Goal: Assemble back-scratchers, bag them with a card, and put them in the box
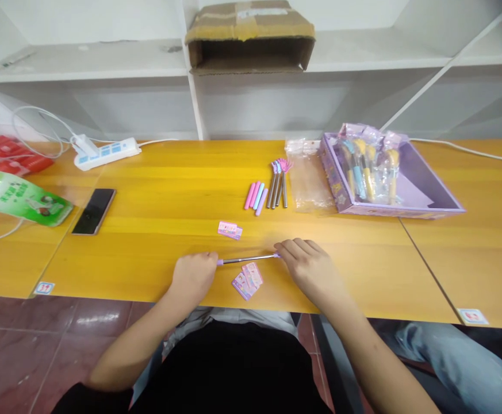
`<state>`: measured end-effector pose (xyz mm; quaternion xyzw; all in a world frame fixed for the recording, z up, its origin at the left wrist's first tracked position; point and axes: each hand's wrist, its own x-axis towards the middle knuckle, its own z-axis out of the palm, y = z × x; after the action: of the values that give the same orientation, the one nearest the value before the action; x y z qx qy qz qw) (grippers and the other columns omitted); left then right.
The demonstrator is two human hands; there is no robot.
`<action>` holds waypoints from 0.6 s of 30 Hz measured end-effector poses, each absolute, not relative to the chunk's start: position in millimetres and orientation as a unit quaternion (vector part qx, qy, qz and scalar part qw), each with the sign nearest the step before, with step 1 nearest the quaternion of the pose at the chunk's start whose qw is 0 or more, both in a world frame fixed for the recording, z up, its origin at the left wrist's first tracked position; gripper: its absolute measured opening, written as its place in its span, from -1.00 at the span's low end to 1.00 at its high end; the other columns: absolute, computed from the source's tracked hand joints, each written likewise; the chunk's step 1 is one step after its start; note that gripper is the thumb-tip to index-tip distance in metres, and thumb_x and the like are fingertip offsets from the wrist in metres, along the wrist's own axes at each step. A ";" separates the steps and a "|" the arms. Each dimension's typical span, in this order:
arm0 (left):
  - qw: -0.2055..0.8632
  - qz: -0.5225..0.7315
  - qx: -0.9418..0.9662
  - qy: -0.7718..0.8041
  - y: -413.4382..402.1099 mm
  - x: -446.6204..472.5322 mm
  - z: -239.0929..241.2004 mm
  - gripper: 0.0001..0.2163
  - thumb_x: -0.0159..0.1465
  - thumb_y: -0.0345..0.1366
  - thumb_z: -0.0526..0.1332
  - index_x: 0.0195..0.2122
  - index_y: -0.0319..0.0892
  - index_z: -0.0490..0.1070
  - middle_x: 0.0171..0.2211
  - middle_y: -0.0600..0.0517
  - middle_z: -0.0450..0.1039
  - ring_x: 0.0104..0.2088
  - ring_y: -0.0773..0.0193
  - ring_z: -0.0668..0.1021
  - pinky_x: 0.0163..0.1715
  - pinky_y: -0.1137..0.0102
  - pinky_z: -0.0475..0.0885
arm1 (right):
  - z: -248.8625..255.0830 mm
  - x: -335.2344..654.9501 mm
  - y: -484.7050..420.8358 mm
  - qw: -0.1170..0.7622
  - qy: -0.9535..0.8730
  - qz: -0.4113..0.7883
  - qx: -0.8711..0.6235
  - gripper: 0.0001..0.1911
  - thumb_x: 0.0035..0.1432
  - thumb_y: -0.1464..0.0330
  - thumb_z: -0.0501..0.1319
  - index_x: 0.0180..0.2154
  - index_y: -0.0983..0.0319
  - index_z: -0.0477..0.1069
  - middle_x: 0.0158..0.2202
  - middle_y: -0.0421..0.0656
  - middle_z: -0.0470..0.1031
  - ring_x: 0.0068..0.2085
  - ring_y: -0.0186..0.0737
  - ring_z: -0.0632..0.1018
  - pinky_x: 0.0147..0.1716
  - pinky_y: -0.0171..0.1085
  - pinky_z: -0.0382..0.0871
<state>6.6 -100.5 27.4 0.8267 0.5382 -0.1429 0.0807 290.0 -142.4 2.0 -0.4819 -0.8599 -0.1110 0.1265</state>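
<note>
A telescopic back scratcher (251, 259) with a metal rod stretches level between my hands. My left hand (194, 277) is closed round its purple handle end. Fingers of my right hand (303, 261) are wrapped over the other end, so its head is hidden. Just below the rod lie several small printed cards (248, 280), partly overlapping. Beyond it is another small stack of cards (230, 230). Further back, several metal rods with hand-shaped heads (279, 183) lie side by side, next to several loose pink, blue and purple handles (256, 196).
At the right, a purple display box (423, 214) holds several bagged brushes, with clear plastic bags (309, 178) beside it. A phone (94, 211), a green packet (22, 198) and a power strip (108, 154) lie left. A cardboard box (251, 26) sits on the shelf. A person's leg (462, 359) shows lower right.
</note>
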 end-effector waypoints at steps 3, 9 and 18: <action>0.099 -0.135 0.837 0.522 -102.4 12.5 19.2 -0.71 0.56 -0.31 0.09 -0.14 -0.22 0.63 -0.30 -0.24 0.70 -0.27 0.00 0.76 -0.32 0.30 0.51 | -3.6 269.2 -142.9 0.125 -0.871 -0.114 -0.462 -0.84 0.47 0.54 0.19 -0.10 0.28 0.55 -0.27 -0.08 0.53 -0.24 -0.08 0.43 -0.20 -0.11 0.22; 0.097 -0.089 0.853 0.504 -97.2 9.6 -1.4 -0.72 0.57 -0.28 0.09 -0.15 -0.18 0.60 -0.27 -0.17 0.70 -0.29 0.04 0.72 -0.32 0.30 0.47 | -3.7 252.5 -141.5 0.153 -0.865 -0.104 -0.467 -0.80 0.52 0.49 0.15 -0.04 0.28 0.56 -0.25 -0.07 0.54 -0.21 -0.08 0.41 -0.19 -0.11 0.21; 0.056 0.003 0.883 0.466 -106.2 15.4 -13.4 -0.80 0.53 -0.43 0.09 -0.14 -0.15 0.51 -0.27 -0.09 0.60 -0.27 0.13 0.62 -0.32 0.32 0.42 | -14.8 253.3 -143.4 0.164 -0.831 -0.068 -0.527 -0.73 0.49 0.51 0.19 0.14 0.33 0.53 -0.12 0.02 0.57 -0.08 -0.01 0.44 -0.07 -0.09 0.22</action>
<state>15.4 -106.2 -13.4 0.8829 0.4662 0.0035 0.0565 253.3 -143.4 -14.8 -0.5271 -0.8310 -0.0682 0.1641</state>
